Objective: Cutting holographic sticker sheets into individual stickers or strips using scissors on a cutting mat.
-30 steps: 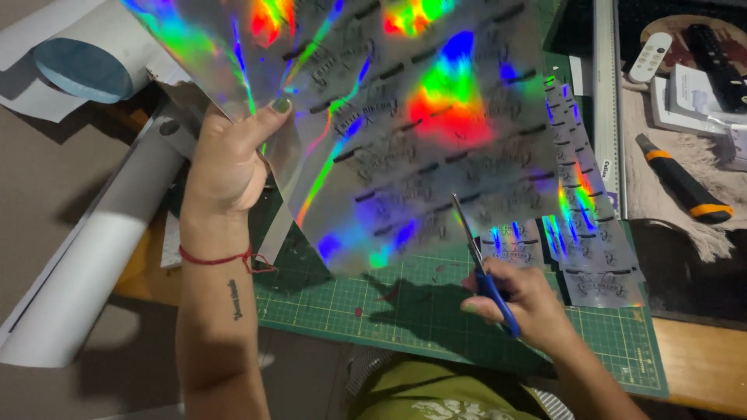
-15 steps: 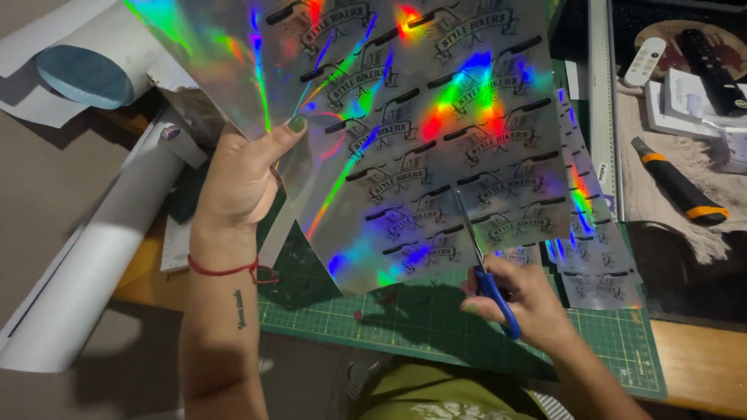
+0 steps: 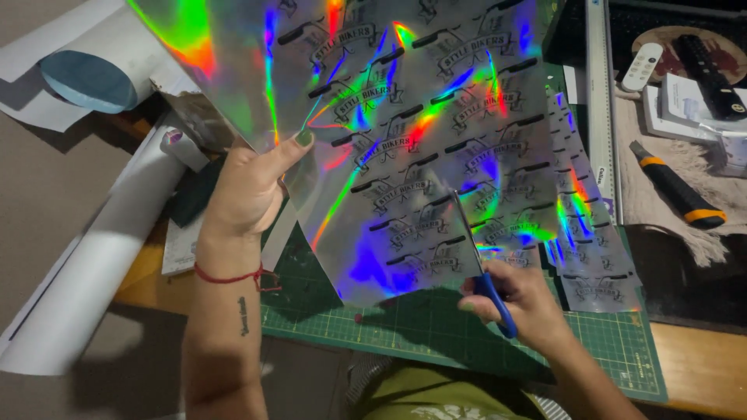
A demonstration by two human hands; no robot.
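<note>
My left hand [image 3: 250, 187] grips the left edge of a large shiny holographic sheet [image 3: 405, 117] printed with rows of dark emblem stickers, holding it up above the green cutting mat [image 3: 436, 330]. My right hand [image 3: 517, 299] holds blue-handled scissors [image 3: 478, 260] whose blades bite into the sheet's lower edge between two sticker columns. A strip of cut holographic stickers [image 3: 595, 249] lies on the mat at the right of the sheet.
White paper rolls [image 3: 93, 257] lie at the left. A metal ruler [image 3: 599, 101] runs along the mat's right side. Beyond it lie an orange-and-black utility knife [image 3: 675, 187], two remotes [image 3: 642, 66] and a small white box [image 3: 685, 101].
The sheet has shifted down and left in my left hand, and the scissors have advanced further up into its lower edge.
</note>
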